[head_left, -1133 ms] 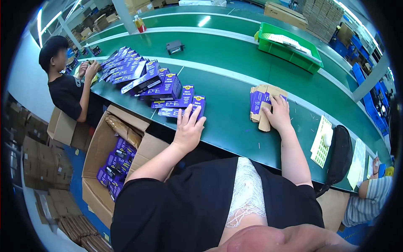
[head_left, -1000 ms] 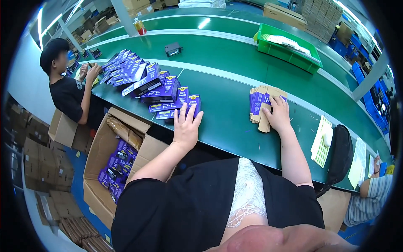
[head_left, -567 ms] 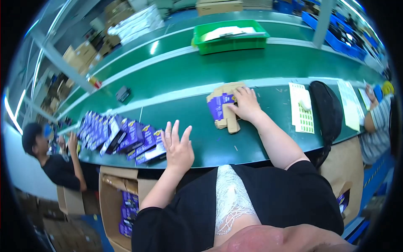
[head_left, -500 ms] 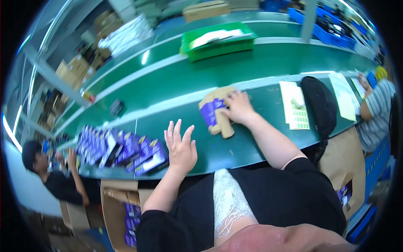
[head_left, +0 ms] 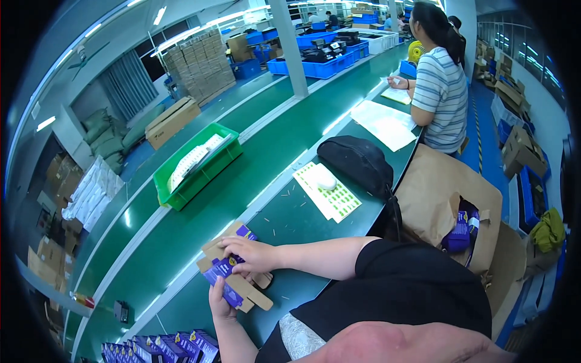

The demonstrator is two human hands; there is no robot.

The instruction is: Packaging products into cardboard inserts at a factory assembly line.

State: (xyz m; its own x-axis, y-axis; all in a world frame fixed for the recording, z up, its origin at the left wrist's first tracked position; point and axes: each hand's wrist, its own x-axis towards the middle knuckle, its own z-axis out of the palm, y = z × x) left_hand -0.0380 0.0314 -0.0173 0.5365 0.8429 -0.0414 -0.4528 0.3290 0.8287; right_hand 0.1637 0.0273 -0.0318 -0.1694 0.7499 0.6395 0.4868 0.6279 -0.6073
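Counter (head_left: 284, 212), long and green, carries a pile of flat boxes (head_left: 224, 269) close to its far edge. To work well, one hand should probably steady the pile so that a single box lifts off with its flaps uncreased. The right hand (head_left: 253, 255) lies on top, fingers half curled over the cardboard; the left hand (head_left: 223, 305), at the side toward the counter's left end, has fingers touching or just beside it. Whether either pinches a box is hidden.

A long green-topped workbench (head_left: 224, 193) runs past a square grey pillar (head_left: 289, 48). White tubular lights (head_left: 160, 16) glow overhead; a grey-blue cloth curtain (head_left: 128, 85) hangs beyond. Dark glazed windows (head_left: 525, 51) line the right side, above blue-painted floor (head_left: 486, 136).
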